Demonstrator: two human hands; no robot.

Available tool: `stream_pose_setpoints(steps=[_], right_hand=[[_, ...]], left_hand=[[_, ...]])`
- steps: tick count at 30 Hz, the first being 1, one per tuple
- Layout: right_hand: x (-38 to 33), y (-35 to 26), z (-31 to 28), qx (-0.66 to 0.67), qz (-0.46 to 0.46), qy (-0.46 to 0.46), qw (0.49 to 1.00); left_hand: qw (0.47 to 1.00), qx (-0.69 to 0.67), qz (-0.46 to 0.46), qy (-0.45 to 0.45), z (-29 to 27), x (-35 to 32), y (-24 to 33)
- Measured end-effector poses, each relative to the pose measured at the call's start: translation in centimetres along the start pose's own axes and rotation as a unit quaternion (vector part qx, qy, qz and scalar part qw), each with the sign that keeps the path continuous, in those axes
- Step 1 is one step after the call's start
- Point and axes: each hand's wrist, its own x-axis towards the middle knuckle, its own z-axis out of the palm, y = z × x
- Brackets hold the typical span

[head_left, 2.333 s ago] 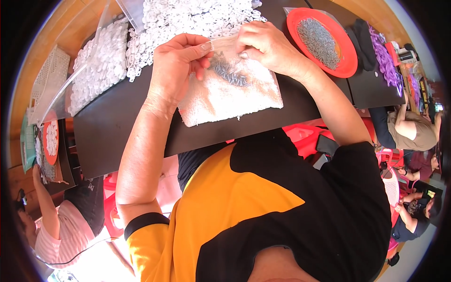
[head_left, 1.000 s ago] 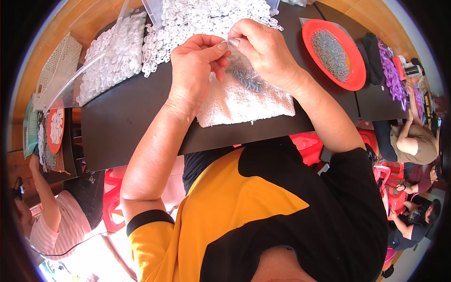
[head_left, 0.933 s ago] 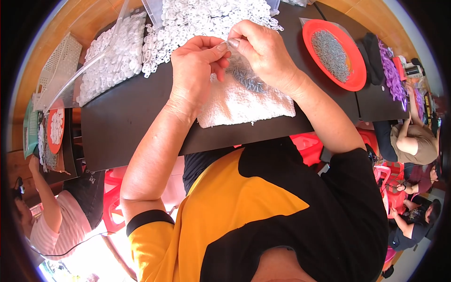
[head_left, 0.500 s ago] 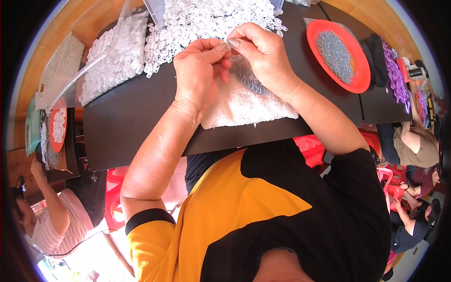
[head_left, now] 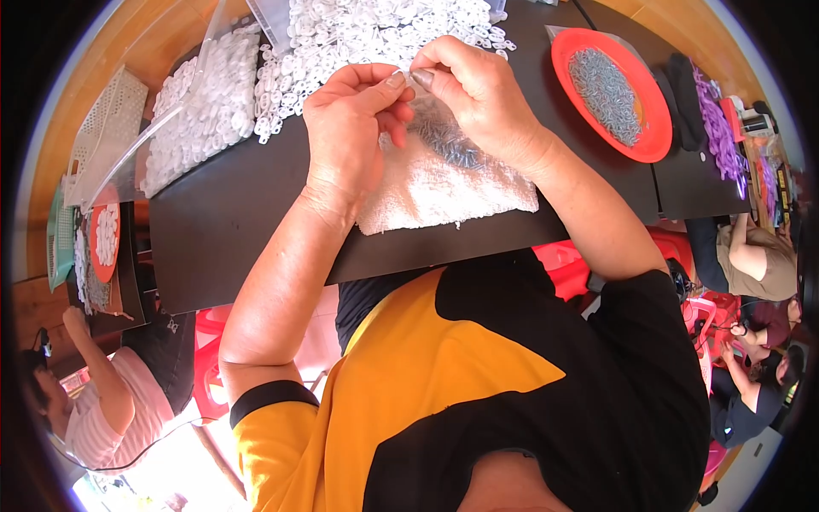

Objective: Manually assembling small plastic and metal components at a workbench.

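In the head view, the left hand (head_left: 348,119) is pinching a small pale piece (head_left: 407,78) between thumb and forefinger, the other fingers curling loosely beneath. The right hand (head_left: 488,96) is bringing its thumb and forefinger together at the same spot; whether they are gripping that piece or some finer part is too small to tell. The piece is sitting above the far edge of a pale cloth (head_left: 448,205), held clear of the table (head_left: 230,230).

Work on this one piece appears to be midway: both hands are meeting at it, and neither is letting go. On the cloth, a small pile of grey screws (head_left: 448,145) is lying just below the hands. Plenty seems to be left, since a red plate (head_left: 654,136) to the right is holding many more screws (head_left: 601,94). Beyond the hands, a broad heap of white pieces (head_left: 375,30) is spreading over the table, and a denser white stack (head_left: 200,119) is standing left of it; which of these are finished cannot be told.
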Motion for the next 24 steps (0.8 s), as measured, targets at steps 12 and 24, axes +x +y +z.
stream_pose_setpoints(steps=[12,24], right_hand=[[-0.09,-0.54,0.80,0.031,0.034,0.027,0.999],[0.11,-0.54,0.32,0.209,0.159,0.033,0.964]], left_hand=[[1.000,0.013,-0.018,0.005,-0.12,-0.27,0.16],[0.999,-0.005,-0.047,-0.002,0.01,-0.09,0.25]])
